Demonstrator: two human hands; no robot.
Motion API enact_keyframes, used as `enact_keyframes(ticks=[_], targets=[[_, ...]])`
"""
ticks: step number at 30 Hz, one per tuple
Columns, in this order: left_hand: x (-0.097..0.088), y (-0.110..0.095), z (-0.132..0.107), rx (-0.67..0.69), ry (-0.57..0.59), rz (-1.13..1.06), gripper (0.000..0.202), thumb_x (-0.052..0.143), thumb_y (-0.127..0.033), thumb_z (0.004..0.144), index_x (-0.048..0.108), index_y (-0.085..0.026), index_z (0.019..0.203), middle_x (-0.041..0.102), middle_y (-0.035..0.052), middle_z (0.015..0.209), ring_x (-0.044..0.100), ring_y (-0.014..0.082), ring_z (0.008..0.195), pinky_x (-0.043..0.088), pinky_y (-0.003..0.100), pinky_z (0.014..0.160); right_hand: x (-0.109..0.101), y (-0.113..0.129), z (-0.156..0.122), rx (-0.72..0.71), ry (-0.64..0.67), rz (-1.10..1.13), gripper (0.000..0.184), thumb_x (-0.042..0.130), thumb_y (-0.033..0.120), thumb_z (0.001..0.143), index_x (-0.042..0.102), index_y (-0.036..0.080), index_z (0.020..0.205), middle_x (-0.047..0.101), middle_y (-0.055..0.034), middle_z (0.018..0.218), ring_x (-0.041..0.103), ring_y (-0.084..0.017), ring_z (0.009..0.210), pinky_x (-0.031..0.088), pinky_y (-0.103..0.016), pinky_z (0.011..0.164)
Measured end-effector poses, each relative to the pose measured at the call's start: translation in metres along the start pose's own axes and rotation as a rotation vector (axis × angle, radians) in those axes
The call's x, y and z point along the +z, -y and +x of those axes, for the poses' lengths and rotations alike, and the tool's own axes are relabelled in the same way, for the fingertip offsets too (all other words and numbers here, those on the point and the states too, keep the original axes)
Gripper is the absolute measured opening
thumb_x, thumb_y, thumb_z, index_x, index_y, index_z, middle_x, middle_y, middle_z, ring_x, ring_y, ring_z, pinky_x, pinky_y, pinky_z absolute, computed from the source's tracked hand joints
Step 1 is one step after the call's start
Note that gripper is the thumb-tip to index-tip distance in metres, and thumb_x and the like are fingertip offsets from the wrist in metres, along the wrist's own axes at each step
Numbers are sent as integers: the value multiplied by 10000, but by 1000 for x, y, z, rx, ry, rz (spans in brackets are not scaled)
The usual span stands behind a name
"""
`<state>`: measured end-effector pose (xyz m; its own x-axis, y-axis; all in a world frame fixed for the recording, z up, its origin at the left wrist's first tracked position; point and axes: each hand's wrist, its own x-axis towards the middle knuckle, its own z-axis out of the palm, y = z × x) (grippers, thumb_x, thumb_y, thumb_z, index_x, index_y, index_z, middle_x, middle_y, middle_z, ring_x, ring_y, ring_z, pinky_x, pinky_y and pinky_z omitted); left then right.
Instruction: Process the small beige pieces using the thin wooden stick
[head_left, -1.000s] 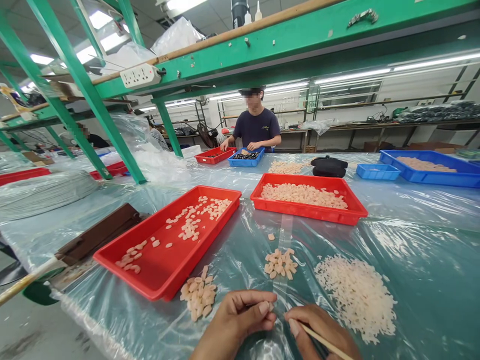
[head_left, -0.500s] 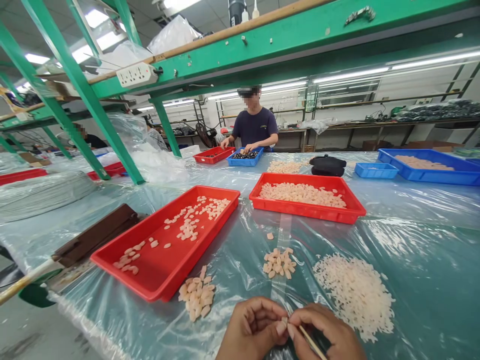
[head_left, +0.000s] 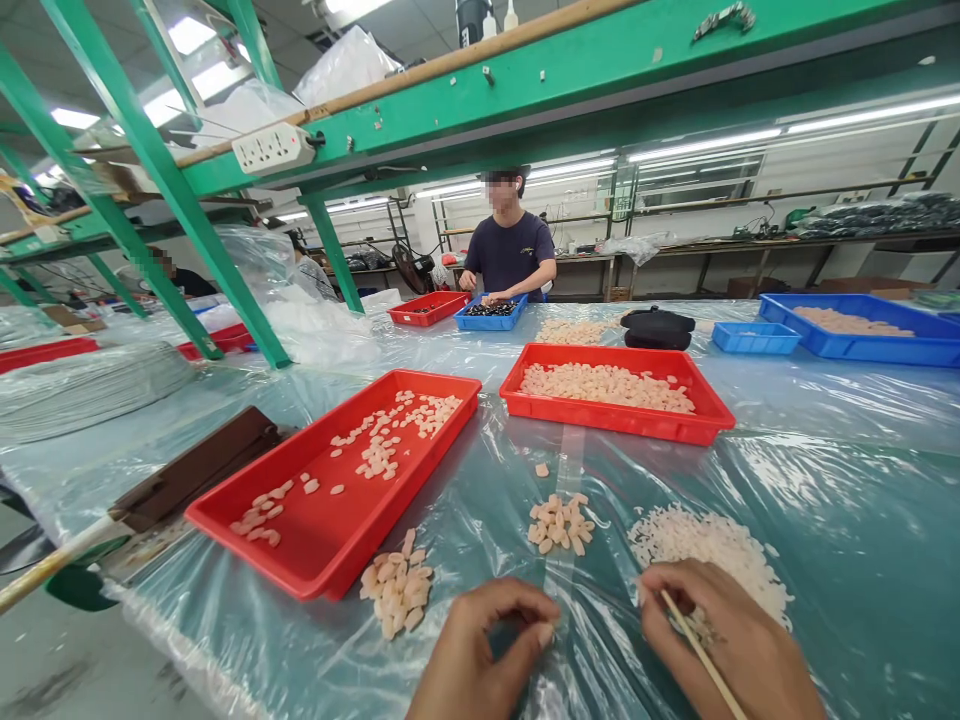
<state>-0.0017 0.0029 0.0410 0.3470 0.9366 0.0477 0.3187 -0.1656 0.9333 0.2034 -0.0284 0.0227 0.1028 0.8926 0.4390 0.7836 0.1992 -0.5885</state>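
At the bottom edge my left hand (head_left: 484,650) pinches a small pale piece (head_left: 551,631) between thumb and forefinger, just above the plastic-covered table. My right hand (head_left: 731,640) holds a thin wooden stick (head_left: 701,655) and rests over the near edge of a heap of tiny white bits (head_left: 709,555). A small pile of peach-coloured pieces (head_left: 559,524) lies between and beyond my hands. Another pile of the same pieces (head_left: 396,588) lies left of my left hand, beside the near red tray (head_left: 315,540).
A second red tray (head_left: 697,425) full of pieces stands further back. Blue trays (head_left: 870,345) and a black pouch (head_left: 658,328) lie at the right rear. A person in a dark shirt (head_left: 514,255) works across the table. Green shelf struts (head_left: 165,180) rise at left.
My hands, which were together at the bottom centre, have parted. The right hand with the stick moved right to the white heap; the left keeps its pinch.
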Motion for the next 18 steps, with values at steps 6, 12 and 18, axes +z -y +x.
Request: enact_keyframes(ticks=[6, 12, 18], targets=[[20, 7, 1, 155, 254, 293, 243, 549, -23, 729, 743, -112, 845, 696, 110, 799, 628, 196, 753, 452, 232, 670, -14, -34, 14, -99, -175, -291, 242, 394, 302, 800, 605, 205, 730, 657, -91, 700, 629, -291, 600, 492, -414, 493], [17, 14, -3, 122, 243, 427, 260, 655, -158, 733, 725, -160, 983, 678, 112, 904, 614, 228, 830, 460, 277, 745, -1, -18, 3, 116, -7, 173, 264, 466, 402, 900, 673, 252, 966, 683, -55, 1028, 672, -210, 895, 546, -224, 638], [18, 17, -5, 53, 216, 411, 202, 646, -150, 741, 750, -155, 914, 649, 110, 889, 620, 221, 815, 460, 264, 726, 22, 13, -11, 95, 147, 450, 389, 490, 497, 902, 690, 218, 718, 680, -21, 682, 638, -188, 617, 474, -209, 541]])
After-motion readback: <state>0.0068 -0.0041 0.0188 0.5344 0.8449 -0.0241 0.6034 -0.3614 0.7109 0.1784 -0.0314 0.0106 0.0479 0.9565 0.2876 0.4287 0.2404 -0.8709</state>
